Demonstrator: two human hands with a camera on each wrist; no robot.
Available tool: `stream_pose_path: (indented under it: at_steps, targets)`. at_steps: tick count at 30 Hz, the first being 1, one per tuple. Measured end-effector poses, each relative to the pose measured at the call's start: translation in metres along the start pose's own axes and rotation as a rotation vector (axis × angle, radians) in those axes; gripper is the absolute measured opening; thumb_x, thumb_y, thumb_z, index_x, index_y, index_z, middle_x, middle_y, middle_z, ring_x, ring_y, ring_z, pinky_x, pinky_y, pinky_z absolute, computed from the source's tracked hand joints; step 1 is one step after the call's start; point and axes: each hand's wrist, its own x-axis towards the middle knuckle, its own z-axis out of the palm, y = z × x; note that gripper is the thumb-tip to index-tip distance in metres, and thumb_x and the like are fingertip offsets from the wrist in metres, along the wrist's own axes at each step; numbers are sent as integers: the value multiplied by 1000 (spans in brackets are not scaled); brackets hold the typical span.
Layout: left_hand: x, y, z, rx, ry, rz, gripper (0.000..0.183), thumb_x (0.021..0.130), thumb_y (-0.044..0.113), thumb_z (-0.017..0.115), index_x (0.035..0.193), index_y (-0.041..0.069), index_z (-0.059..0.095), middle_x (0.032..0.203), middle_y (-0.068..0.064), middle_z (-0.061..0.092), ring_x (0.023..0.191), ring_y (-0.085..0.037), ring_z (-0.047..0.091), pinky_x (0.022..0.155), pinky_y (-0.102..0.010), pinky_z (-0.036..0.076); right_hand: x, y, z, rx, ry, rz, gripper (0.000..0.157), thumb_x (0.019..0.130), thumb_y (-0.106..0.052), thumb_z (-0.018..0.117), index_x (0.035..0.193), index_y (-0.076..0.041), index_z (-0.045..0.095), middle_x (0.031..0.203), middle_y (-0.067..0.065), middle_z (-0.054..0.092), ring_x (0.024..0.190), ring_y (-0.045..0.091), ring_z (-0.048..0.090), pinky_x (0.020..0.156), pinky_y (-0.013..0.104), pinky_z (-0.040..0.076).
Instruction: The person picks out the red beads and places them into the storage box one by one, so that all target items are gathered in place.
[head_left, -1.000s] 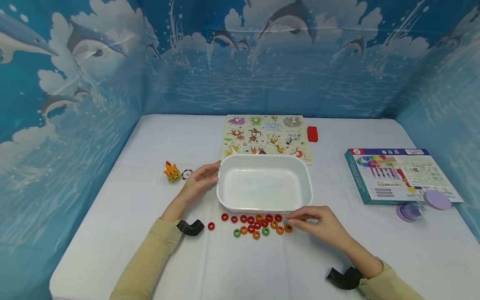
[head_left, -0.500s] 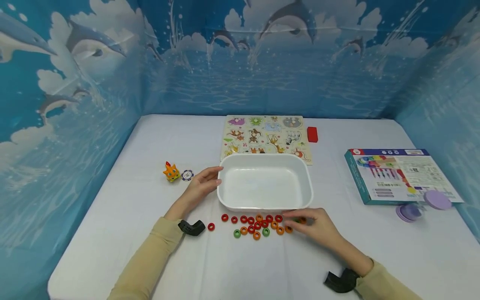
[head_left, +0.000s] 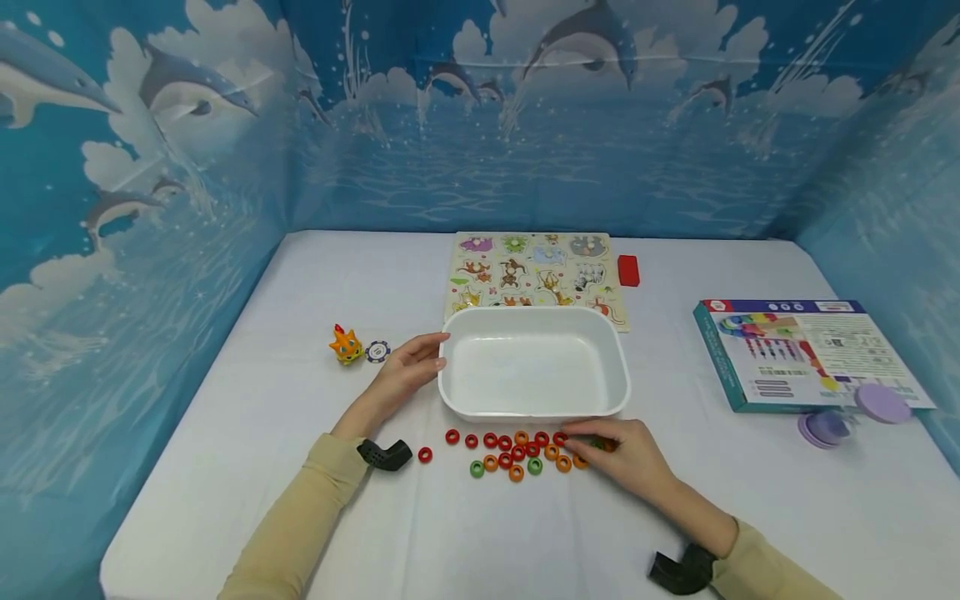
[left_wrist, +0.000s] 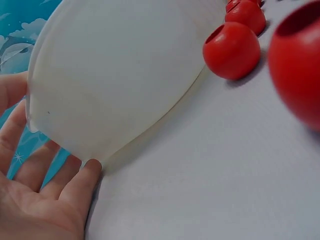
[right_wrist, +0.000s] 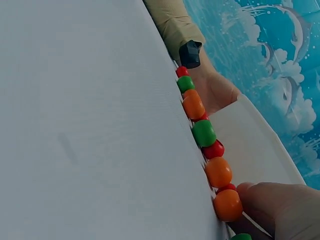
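In the head view a white rectangular tray [head_left: 534, 367] stands mid-table. My left hand [head_left: 408, 371] rests against its left side, and the left wrist view shows the fingers [left_wrist: 90, 167] spread along the outer wall. Loose red, orange and green beads with holes lie before the tray. My right hand [head_left: 626, 454] is at their right end, thumb and forefinger pinching a red bead [head_left: 560, 439]. In the right wrist view that thumb [right_wrist: 247, 190] meets a red bead [right_wrist: 227, 187] behind an orange bead [right_wrist: 228, 205]. A green and an orange bead [head_left: 609, 446] are partly hidden under the right hand.
An animal puzzle board [head_left: 536, 271] lies behind the tray, partly covered by it, beside a red block [head_left: 628, 271]. A flat box [head_left: 810, 354] and a lilac-lidded container [head_left: 828, 429] are at right. An orange toy figure [head_left: 346, 345] and a round chip [head_left: 377, 352] are at left.
My right hand has moved slightly left, its fingertips coming around a red bead and uncovering beads at its right. The left hand stays at the tray's side, slightly lower.
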Motion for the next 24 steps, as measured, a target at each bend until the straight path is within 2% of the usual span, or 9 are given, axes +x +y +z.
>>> stream_pose_path:
  at_steps: [5, 10, 16, 20, 24]
  targets:
    - [1, 0, 0, -11, 6, -2, 46, 84, 10, 60, 127, 6, 46, 135, -12, 38, 123, -24, 37, 96, -33, 38, -1, 4, 4, -71, 17, -12, 21, 73, -16, 74, 94, -16, 71, 90, -10, 67, 83, 6, 61, 69, 11, 45]
    - [0, 0, 0, -7, 7, -6, 46, 85, 7, 59, 128, 4, 44, 136, -12, 37, 124, -23, 36, 96, -32, 38, -2, 1, 6, -99, 20, 25, 22, 72, -21, 75, 93, -19, 71, 90, -14, 66, 85, 6, 61, 72, 10, 45]
    - [-1, 0, 0, 2, 13, -10, 47, 84, 10, 60, 128, 5, 45, 137, -10, 37, 124, -22, 35, 95, -32, 38, -2, -2, 8, -105, 21, 70, 21, 71, -21, 75, 91, -21, 71, 90, -15, 65, 86, 5, 60, 72, 14, 47]
    - [0, -1, 0, 6, 10, -5, 47, 83, 12, 61, 128, 6, 46, 136, -10, 38, 124, -22, 36, 95, -32, 38, -2, -2, 9, -109, 31, 67, 20, 70, -20, 76, 89, -21, 70, 88, -16, 65, 85, 5, 60, 72, 13, 46]
    - [0, -1, 0, 10, 10, -8, 47, 83, 13, 62, 127, 7, 46, 136, -9, 38, 124, -21, 35, 95, -32, 38, -3, -4, 7, -132, 33, 71, 21, 69, -20, 76, 89, -21, 69, 87, -16, 64, 85, 4, 60, 71, 18, 49]
